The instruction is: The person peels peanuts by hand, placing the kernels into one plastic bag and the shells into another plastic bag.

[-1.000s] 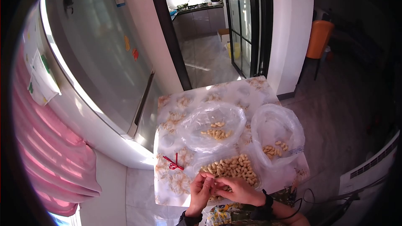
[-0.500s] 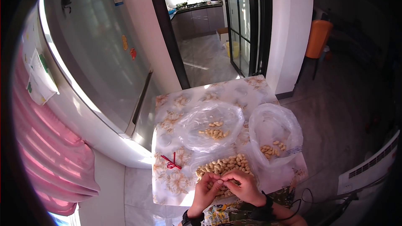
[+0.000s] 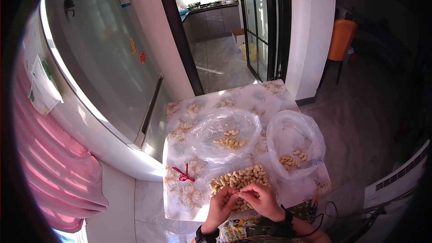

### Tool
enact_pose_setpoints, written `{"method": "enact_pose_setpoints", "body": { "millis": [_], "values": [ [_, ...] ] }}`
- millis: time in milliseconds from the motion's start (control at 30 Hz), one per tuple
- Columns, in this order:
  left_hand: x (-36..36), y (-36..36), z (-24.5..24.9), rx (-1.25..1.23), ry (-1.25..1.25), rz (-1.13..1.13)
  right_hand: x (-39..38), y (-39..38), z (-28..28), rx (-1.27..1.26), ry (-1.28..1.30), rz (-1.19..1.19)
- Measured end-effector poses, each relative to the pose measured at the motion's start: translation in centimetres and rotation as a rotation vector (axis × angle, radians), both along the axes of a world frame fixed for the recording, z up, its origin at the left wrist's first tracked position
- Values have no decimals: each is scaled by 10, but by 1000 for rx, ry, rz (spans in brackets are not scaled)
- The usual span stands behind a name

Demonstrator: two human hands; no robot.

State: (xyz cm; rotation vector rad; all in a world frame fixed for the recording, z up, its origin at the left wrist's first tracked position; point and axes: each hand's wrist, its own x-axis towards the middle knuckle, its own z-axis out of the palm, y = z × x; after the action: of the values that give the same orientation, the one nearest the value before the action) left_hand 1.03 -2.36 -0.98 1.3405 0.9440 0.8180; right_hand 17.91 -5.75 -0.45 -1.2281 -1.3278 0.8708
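My left hand (image 3: 224, 202) and my right hand (image 3: 261, 201) meet fingertip to fingertip above a clear plastic tray (image 3: 274, 184) heaped with unshelled peanuts (image 3: 238, 177). Both hands are closed in a pinch on what looks like a peanut, mostly covered by the fingers. Beyond the tray lies an open clear plastic bag (image 3: 204, 141) with some peanuts (image 3: 230, 143) in it. To its right stands a second open plastic bag (image 3: 310, 130), also holding several peanuts (image 3: 289, 161).
A red tie (image 3: 184, 173) lies on the flowered tablecloth (image 3: 186, 198), left of the tray. The fridge (image 3: 108, 63) stands close on the left. Past the table, a glass door (image 3: 258, 27) opens to a kitchen. An orange chair (image 3: 343, 40) is at the right.
My hands stay pinched together over the tray, with only a slight shift of the fingers. The bags and the peanut heap look the same.
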Motion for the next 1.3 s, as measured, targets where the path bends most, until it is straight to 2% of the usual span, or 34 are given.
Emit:
{"method": "enact_pose_setpoints", "body": {
  "millis": [200,467,567,800,867,1300],
  "values": [
    [-1,0,2,26,50,31,-1,3,8,86,-74,5],
    [-3,1,-6,89,71,32,1,1,7,-42,-117,65],
    [-2,1,-2,40,69,26,0,2,5,18,-131,42],
    [-1,0,-3,30,60,38,-1,2,7,-12,-120,58],
    [-1,0,-5,12,33,45,-2,2,8,61,-85,31],
    [-5,2,-6,-46,-1,-2,0,2,6,60,-129,55]
  ]
}}
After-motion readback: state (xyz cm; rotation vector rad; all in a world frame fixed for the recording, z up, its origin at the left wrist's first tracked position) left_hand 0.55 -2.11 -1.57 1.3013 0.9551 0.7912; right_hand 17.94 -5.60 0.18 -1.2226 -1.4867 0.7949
